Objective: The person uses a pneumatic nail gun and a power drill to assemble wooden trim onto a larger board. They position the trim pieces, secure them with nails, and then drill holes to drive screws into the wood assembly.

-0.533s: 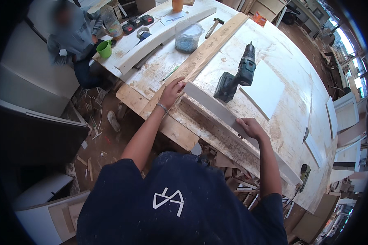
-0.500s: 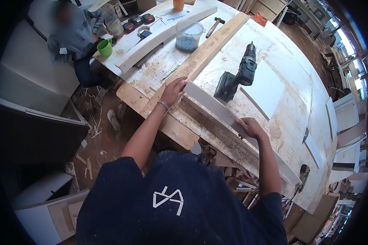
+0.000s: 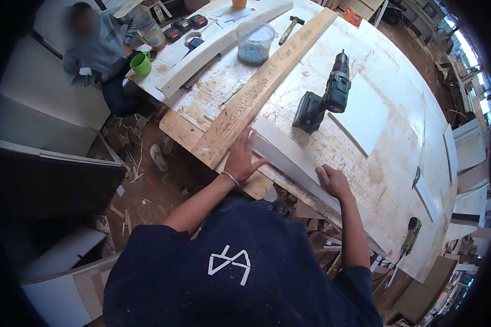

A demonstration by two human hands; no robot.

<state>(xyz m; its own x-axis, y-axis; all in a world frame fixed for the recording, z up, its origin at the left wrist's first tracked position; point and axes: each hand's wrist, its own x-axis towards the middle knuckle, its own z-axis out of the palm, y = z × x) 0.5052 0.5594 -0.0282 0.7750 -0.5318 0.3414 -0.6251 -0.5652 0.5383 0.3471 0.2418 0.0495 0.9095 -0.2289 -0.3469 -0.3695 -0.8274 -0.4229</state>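
A long white board lies along the near edge of the workbench, slanting from the middle down to the right. My left hand is at its left end, fingers stretched and thumb spread, the fingertips touching the end. Farther right, my right hand grips the board with the thumb on top; its other fingers are partly hidden. Just beyond the board, a dark cordless drill stands on its battery. A long wooden plank lies to the left of the board's end.
The workbench also bears a clear tub, a hammer, a curved pale beam, a flat white panel and a green tool at right. A seated person is at far left, near a green mug.
The white board has shifted toward me, now covering the bench's near edge. My left hand has moved down from the plank and spread its fingers; my right hand keeps its grip.
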